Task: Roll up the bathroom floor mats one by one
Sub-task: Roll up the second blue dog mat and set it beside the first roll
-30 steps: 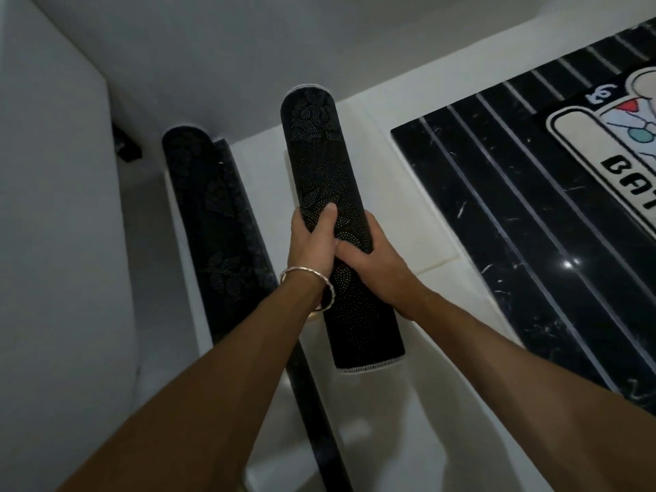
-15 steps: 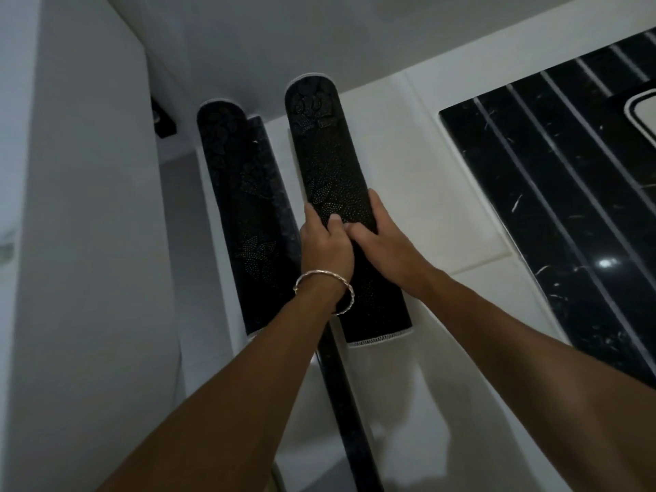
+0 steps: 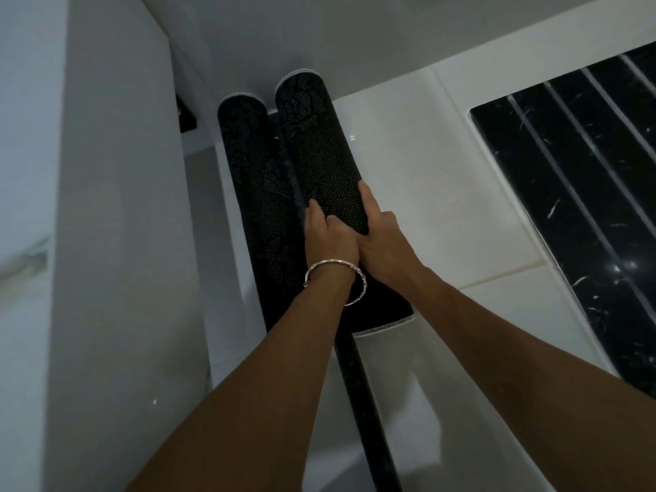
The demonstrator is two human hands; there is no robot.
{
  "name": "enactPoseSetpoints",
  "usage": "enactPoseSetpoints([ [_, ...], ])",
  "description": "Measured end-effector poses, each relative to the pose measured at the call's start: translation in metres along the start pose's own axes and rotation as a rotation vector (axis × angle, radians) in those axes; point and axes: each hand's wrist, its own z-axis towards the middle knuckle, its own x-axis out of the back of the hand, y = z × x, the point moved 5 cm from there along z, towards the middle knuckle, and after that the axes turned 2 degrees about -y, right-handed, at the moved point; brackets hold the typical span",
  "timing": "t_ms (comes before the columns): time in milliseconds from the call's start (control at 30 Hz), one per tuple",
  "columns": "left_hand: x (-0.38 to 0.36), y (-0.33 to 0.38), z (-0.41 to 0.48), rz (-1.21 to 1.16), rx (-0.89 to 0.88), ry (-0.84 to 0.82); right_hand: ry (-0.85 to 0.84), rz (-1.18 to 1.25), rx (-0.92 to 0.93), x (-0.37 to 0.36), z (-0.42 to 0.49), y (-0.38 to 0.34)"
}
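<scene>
Hands meet on a rolled black mat (image 3: 319, 161) lying on the white floor (image 3: 419, 193), just beside another rolled mat (image 3: 245, 165). The left hand (image 3: 330, 239) and right hand (image 3: 380, 239) press on it, fingers curled around its sides. Arms hide the rolls' near ends. A silver bracelet (image 3: 337, 275) circles the left wrist.

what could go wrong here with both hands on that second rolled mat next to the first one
1. The rolled mat under the left hand and right hand shows no tie, so it may unroll once released.
2. It lies beside the first rolled mat, partly over a dark strip, so it might roll off onto the white tiles.
</scene>
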Motion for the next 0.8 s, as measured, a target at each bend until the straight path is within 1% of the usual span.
enactPoseSetpoints([
  [167, -0.003, 0.001, -0.004, -0.116, 0.069, -0.086, 0.045, -0.05, -0.037, 0.012, 0.001, 0.007],
  [267, -0.003, -0.001, -0.009, -0.078, 0.054, -0.094, 0.008, -0.093, -0.035, 0.014, 0.0, 0.01],
  [400, 0.0, -0.004, -0.005, 0.002, 0.026, -0.06, -0.014, -0.181, -0.041, 0.01, -0.001, 0.003],
  [567, 0.002, -0.003, -0.004, 0.048, 0.013, -0.041, -0.041, -0.223, -0.038, -0.002, -0.003, -0.005],
  [633, 0.003, -0.001, -0.006, 0.038, -0.004, -0.041, -0.047, -0.191, -0.056, -0.003, 0.0, -0.002],
  [800, 0.003, 0.004, -0.009, 0.002, -0.034, -0.051, -0.095, 0.015, -0.031, 0.0, 0.008, 0.002],
])
